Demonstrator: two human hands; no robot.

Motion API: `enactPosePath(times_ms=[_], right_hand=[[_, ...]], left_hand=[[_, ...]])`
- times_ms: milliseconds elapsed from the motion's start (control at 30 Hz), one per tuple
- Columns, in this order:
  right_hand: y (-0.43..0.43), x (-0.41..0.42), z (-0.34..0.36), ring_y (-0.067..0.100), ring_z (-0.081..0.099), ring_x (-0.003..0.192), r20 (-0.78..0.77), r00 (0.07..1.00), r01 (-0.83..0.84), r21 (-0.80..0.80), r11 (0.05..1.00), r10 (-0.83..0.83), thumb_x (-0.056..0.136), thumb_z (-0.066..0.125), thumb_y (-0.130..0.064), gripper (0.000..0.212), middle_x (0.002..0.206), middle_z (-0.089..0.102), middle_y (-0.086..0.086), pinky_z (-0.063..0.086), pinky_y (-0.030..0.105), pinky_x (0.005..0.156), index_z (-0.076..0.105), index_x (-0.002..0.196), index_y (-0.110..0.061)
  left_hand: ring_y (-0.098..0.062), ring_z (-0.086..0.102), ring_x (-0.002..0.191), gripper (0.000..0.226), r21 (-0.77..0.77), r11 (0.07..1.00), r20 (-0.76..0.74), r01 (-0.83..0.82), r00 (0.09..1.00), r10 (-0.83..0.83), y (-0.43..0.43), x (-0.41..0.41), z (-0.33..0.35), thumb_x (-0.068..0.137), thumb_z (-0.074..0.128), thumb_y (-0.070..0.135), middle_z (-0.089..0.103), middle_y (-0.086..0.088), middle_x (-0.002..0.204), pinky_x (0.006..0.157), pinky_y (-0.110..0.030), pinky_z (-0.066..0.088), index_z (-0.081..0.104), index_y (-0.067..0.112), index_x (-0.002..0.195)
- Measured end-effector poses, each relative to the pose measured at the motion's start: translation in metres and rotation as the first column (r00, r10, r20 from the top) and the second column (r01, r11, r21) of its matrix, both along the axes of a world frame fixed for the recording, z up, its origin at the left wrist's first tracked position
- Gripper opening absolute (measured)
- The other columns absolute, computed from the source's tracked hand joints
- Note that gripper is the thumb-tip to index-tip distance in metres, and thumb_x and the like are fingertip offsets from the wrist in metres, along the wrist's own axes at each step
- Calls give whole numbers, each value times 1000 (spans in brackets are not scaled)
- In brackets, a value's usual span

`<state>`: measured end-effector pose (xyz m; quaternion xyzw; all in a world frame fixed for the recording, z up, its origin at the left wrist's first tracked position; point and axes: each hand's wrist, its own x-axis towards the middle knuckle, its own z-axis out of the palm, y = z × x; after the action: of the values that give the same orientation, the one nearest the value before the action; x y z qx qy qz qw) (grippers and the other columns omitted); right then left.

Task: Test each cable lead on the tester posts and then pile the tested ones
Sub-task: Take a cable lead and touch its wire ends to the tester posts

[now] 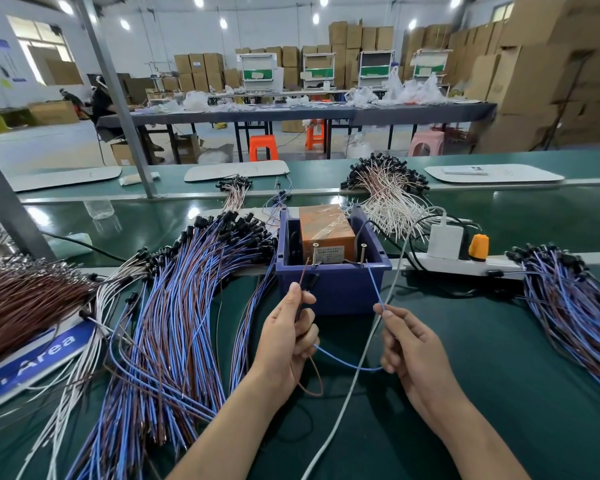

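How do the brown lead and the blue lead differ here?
The brown lead is pinched by the left hand and aims at the left post; the blue lead is pinched by the right hand and aims at the right post. The brown lead loops below the left hand; the blue lead spans between both hands. Both tips point up.

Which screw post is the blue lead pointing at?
The right screw post, nearer the right hand; the brown lead points at the left screw post.
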<state>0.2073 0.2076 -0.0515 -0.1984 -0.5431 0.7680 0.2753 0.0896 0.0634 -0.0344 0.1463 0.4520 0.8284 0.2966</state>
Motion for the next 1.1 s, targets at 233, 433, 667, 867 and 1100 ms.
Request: enactPosePath(times_ms=[233,433,667,867,1100], right_hand=[[-1,0,1,8,35,41,-4,1000,-6,8,1000,6,101,57,-17,22,59,48,-3,36,21,39,77,94,-22],[-1,1,1,8,36,42,5,1000,-2,14,1000,2,101,58,-17,17,60,50,-2,36,21,39,75,101,-16],[-2,1,2,8,36,43,6,1000,-7,23,1000,7,101,58,-18,18,60,51,-1,36,21,40,76,100,-17],[-2,1,2,8,36,43,0,1000,-17,34,999,17,100,58,-19,20,61,51,-2,36,21,40,77,97,-22],[0,1,0,8,36,43,-15,999,-36,36,999,36,100,58,-19,20,62,51,-1,36,21,41,77,97,-23]], left_hand=[[-7,19,37,34,-4,1000,-13,2,1000,-2,1,-2,-4,88,59,53,23,7,53,40,-24,20,67,20,83],[-7,19,37,34,-12,1000,-16,1,1000,-1,2,-3,-5,88,59,53,23,7,53,40,-24,20,68,20,82],[-7,19,37,34,-22,1000,-15,-1,1000,1,2,-2,-5,89,59,52,21,6,54,40,-24,19,69,20,82],[-7,19,38,34,-44,999,-16,-4,1000,3,2,-1,-4,88,59,52,22,6,54,45,-28,14,70,21,79],[-5,21,36,33,-43,999,-25,1,1000,-2,2,-1,-2,89,58,51,23,7,52,37,-21,18,70,22,77]])
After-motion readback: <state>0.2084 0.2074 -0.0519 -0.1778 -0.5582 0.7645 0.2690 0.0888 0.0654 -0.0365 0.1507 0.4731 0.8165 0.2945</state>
